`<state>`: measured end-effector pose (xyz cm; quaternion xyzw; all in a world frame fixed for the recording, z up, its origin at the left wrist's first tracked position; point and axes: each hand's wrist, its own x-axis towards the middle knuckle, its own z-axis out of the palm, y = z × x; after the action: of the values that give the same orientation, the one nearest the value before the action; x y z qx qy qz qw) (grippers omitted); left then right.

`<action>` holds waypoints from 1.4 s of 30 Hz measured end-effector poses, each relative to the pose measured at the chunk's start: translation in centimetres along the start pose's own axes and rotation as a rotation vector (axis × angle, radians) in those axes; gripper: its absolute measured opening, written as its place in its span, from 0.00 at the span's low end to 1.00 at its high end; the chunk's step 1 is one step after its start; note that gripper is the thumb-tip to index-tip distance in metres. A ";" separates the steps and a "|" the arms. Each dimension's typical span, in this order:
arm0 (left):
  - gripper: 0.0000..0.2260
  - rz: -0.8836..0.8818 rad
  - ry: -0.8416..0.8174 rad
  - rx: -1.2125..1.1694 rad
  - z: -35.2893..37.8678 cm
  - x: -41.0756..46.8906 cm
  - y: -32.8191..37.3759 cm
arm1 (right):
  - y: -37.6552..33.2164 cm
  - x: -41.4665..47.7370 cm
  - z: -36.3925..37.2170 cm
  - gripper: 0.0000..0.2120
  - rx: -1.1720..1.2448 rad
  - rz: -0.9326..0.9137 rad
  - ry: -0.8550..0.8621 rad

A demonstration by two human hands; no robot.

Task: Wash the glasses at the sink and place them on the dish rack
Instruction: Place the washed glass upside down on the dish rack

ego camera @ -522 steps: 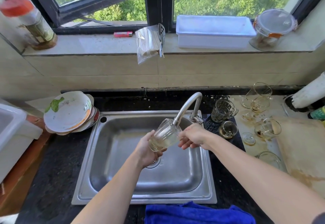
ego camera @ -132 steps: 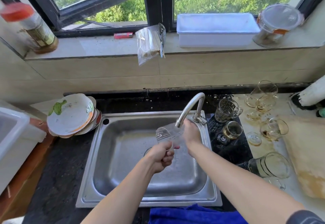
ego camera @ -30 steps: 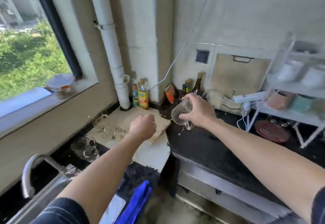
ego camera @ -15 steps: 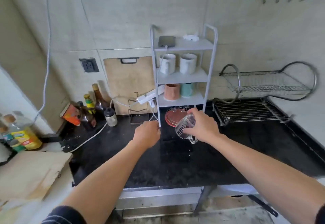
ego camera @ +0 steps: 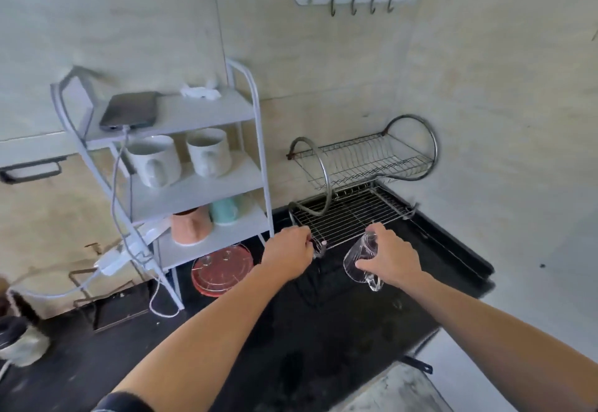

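Now the right hand [ego camera: 390, 259] is grasping a clear handled glass [ego camera: 359, 259] from above, fingers and thumb wrapped round its body, and is holding it over the black counter [ego camera: 323, 340] just in front of the dish rack [ego camera: 352, 214]. The glass is lying tilted, its long axis running from far right down to near left, with the wider end facing near and left and the handle hanging at the near side. The rack's lower wire tier is sitting just beyond the glass, far and slightly left of it, so the right hand is the one placed to carry it there. The glass is probably needing a turn first to sit mouth down. The left hand [ego camera: 286, 254] is hovering at the rack's near left corner with fingers curled; whether it is gripping the wire cannot be told.
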<state>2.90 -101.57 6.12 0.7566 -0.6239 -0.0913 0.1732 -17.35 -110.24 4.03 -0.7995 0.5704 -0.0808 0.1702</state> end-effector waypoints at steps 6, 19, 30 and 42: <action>0.11 0.138 0.024 -0.025 1.7 8.5 5.1 | 6.2 5.9 -1.4 0.34 0.046 0.145 0.012; 0.20 -0.119 0.138 0.243 10.3 24.6 9.6 | 17.0 28.4 -1.1 0.36 0.185 0.105 -0.017; 0.19 -0.194 0.246 0.397 12.7 25.8 9.7 | 17.7 42.0 3.3 0.36 0.057 -0.136 -0.117; 0.22 -0.142 0.369 0.441 13.2 26.0 9.3 | 16.9 46.7 6.3 0.42 0.192 -0.279 -0.073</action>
<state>-4.93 -130.36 -0.60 0.8214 -0.5323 0.1739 0.1084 -14.58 -157.95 -11.00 -0.8533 0.4372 -0.1285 0.2535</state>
